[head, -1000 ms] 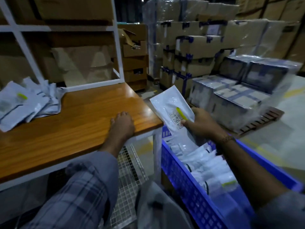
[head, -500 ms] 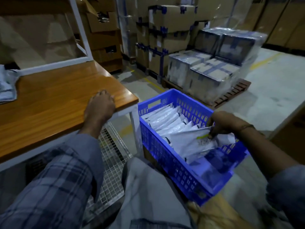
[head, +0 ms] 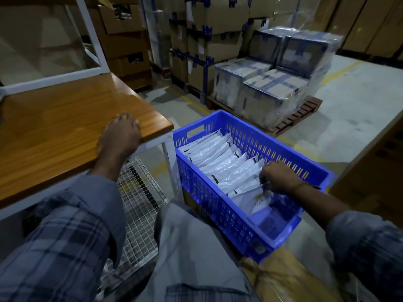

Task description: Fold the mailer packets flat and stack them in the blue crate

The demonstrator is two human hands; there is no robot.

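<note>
The blue crate (head: 207, 197) stands on the floor to the right of the wooden table (head: 65, 131). A row of several white mailer packets (head: 220, 158) stands on edge inside it. My right hand (head: 278, 178) is down in the crate, fingers pinched on the top edge of the nearest white mailer packet (head: 250, 198), which leans against the row and shows a label and a yellow-green tab. My left hand (head: 120, 136) rests palm down on the table's front right corner, fingers curled over the edge, holding nothing.
A pallet of shrink-wrapped cartons (head: 272, 88) sits behind the crate, with taller stacked boxes (head: 209, 29) beyond. A wire-mesh shelf (head: 137, 199) lies under the table. A white frame (head: 91, 40) rises from the table's back. A brown box (head: 290, 277) sits under the crate's near corner.
My right hand carried the packet from above the crate down into it, and the packet now stands against the row. The view swung right and down; the left hand stayed on the table corner.
</note>
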